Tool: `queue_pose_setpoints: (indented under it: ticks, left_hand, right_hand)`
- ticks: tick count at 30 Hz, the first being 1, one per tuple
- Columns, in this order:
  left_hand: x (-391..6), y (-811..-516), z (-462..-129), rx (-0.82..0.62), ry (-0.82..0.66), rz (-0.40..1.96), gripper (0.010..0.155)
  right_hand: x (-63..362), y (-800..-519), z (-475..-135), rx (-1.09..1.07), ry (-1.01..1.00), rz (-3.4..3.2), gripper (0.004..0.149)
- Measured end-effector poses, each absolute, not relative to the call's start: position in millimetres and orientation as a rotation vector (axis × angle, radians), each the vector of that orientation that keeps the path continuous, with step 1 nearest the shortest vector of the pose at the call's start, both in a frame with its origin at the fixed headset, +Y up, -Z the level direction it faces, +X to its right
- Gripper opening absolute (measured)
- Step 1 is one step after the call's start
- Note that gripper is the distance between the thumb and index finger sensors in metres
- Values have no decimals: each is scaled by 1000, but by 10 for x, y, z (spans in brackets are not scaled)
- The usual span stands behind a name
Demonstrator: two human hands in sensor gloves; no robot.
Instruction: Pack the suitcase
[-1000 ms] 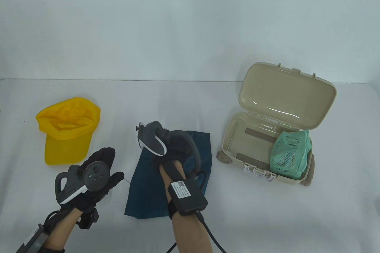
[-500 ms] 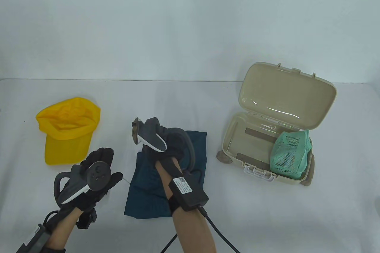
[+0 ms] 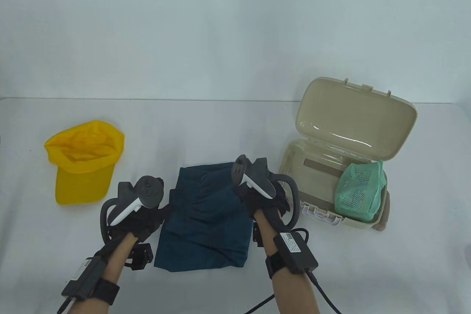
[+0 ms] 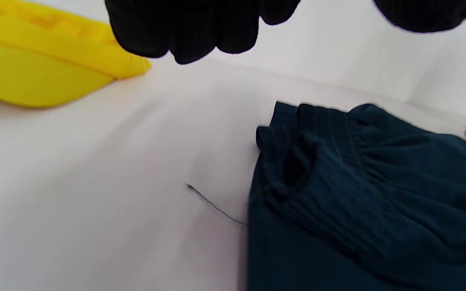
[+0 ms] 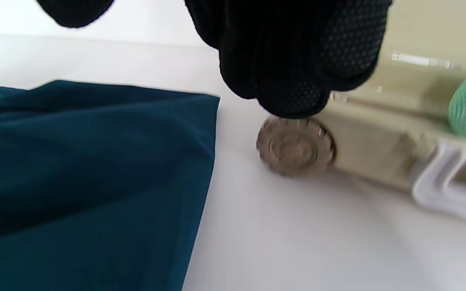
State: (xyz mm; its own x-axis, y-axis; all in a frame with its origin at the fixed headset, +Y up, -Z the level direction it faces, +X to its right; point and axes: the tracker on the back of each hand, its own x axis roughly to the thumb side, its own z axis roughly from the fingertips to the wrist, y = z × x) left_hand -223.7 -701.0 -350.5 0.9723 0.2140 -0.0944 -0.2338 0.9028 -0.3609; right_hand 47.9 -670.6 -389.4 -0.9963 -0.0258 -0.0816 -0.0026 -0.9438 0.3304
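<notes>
A dark teal garment (image 3: 206,218) lies folded on the white table, waistband at its top left (image 4: 306,157). My left hand (image 3: 147,214) hovers at its left edge, fingers (image 4: 184,32) and thumb apart, holding nothing. My right hand (image 3: 263,200) is at the garment's right edge (image 5: 75,169), its curled fingers (image 5: 297,60) above the table beside the suitcase wheel (image 5: 295,147), holding nothing. The beige suitcase (image 3: 290,177) stands open at the right with a green mesh bag (image 3: 362,190) in its right end. A yellow cap (image 3: 82,161) lies at the left.
The suitcase lid (image 3: 353,119) stands up at the back. Its white latch (image 3: 320,214) faces the front edge and shows in the right wrist view (image 5: 451,186). A loose dark thread (image 4: 212,204) lies on the table left of the garment.
My right hand has moved right, from on top of the garment to its right edge by the suitcase. My left hand has moved right to the garment's left edge. The garment now lies wider and flatter.
</notes>
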Motion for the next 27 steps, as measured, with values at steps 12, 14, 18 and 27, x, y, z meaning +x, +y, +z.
queue_pose_setpoints:
  ticks: [12,14,18,27]
  left_hand:
    - [-1983,-7496,-3724,-620,283,269,96]
    - [-1907,-7517,-3742,-594,310,204,94]
    - [-1723,-7562,-3772,-543,367,164,89]
    - [-1505,-7503,-3792,-455,348,162,81]
  right_hand:
    - [626,-7356,-3944,161,-840,-3133,92]
    - [636,-7408,-3956,168,-876,-3124,90]
    - [605,-7439,-3945,148,-863,-3111,89]
    - [519,-7455,-3916,119,-819,-3108,77]
